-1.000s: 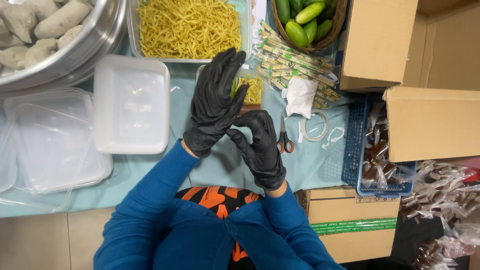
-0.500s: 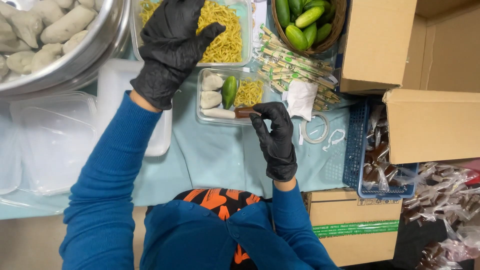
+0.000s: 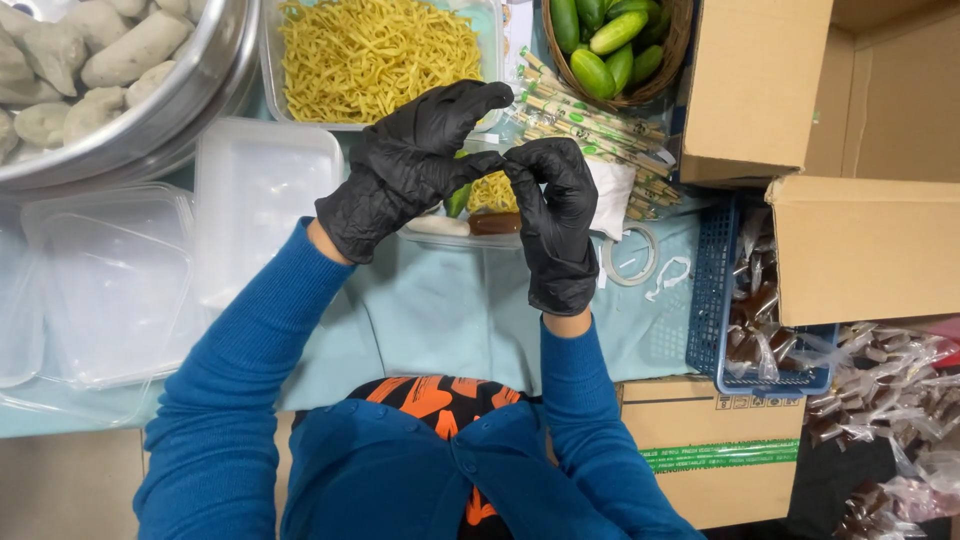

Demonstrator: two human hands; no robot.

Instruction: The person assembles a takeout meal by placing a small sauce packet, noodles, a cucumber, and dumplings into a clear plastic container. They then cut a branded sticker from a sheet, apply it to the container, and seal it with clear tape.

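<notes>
One view only, from a camera on the person's head, looking almost straight down over the chest and both arms. It sits close: the left hand [image 3: 405,170] and right hand [image 3: 555,215] fill the middle. The far edge cuts through the bowl [image 3: 180,110] and noodle tub [image 3: 272,60]; boxes [image 3: 860,245] close the right side

Your lighting's bright and even from overhead, with only soft shadows under your fingers [image 3: 470,105]. Everything around them stays sharp, with slight glossy sheen on the gloves.
</notes>
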